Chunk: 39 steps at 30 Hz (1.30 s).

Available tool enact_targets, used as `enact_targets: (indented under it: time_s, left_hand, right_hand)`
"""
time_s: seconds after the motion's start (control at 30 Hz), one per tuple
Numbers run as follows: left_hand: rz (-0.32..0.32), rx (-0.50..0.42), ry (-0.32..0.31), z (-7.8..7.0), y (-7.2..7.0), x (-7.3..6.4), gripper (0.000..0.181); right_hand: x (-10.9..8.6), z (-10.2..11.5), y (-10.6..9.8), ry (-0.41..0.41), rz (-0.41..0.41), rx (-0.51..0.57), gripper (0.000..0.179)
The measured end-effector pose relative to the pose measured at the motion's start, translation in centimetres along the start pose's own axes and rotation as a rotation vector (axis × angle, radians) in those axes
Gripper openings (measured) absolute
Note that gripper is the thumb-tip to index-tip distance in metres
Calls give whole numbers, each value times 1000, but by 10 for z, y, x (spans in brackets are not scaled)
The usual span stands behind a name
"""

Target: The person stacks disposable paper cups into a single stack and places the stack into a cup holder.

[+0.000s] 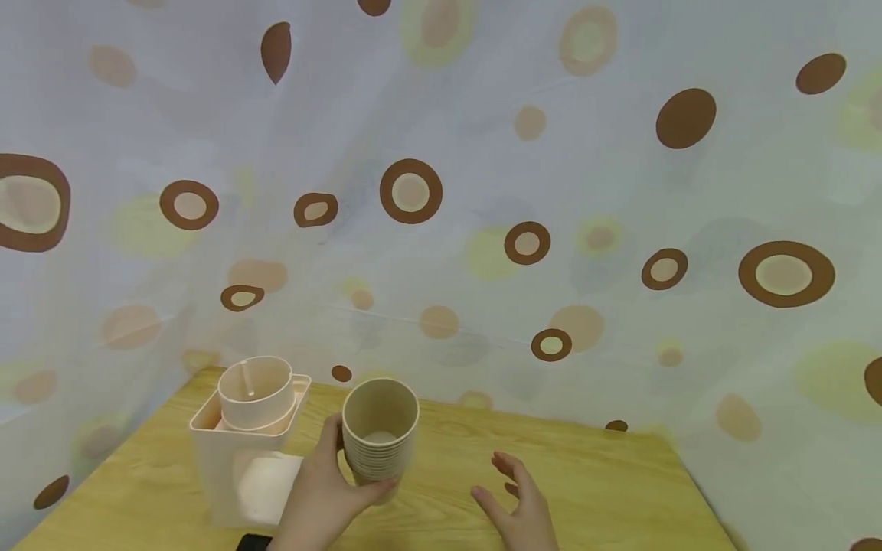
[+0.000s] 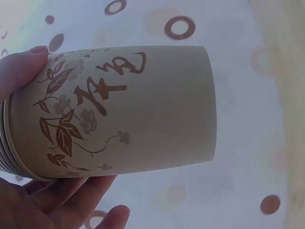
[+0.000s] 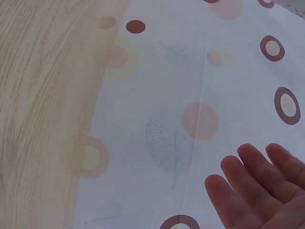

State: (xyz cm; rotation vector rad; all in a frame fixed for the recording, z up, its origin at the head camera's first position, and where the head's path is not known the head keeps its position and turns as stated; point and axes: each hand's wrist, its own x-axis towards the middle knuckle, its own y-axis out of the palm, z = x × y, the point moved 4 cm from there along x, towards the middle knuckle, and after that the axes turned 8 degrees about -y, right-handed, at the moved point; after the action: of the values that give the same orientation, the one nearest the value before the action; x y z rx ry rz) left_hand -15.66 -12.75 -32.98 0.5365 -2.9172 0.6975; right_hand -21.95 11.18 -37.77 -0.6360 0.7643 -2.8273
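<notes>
A stack of nested paper cups (image 1: 381,436) is held up over the table by my left hand (image 1: 329,490), thumb on the near side and fingers round the left. Its open mouth tips toward the head camera. Brown leaves and lettering show on the outermost cup (image 2: 128,109) in the left wrist view. To the right of the stack, my right hand (image 1: 522,509) hovers apart from it, fingers spread and holding nothing. The right wrist view shows that hand's fingers (image 3: 238,200) loosely extended.
A white rectangular container (image 1: 220,467) stands at the left of the wooden table (image 1: 606,490), with a round white cup-shaped piece (image 1: 256,394) in its top. A white rounded part (image 1: 265,488) sits at its front. Behind hangs a dotted curtain (image 1: 468,153).
</notes>
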Motion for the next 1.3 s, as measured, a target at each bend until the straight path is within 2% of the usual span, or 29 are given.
enact_targets:
  time_s: [0.1,0.27,0.33,0.63,0.87,1.03,1.17,1.3]
  left_hand:
    - [-60,7,47,-6,-16,0,84]
    - [-83,11,25,-10,-36,-1,86]
    - [-97,30,18,-11,-42,-2,85]
    - [-188,48,81,-19,-67,7,82]
    - [-262,17,137,-29,-86,7,85]
    - [-332,45,99,-35,-101,6,85]
    - [-368,-15,57,-32,-117,10,88]
    - [-441,-54,15,-26,-135,15,91]
  right_hand:
    - [-1,2,-1,18,-10,8,58]
    - [-3,6,-1,4,-14,-5,56]
    - [-3,7,-1,5,-11,-7,55]
    - [-2,14,-6,-5,-17,-32,53]
    - [-6,16,-6,-13,-25,-29,48]
    - [-5,20,-6,-50,-32,-34,44]
    - [-5,24,-7,-79,-35,-54,42]
    - [-6,24,-7,-95,-55,-65,39]
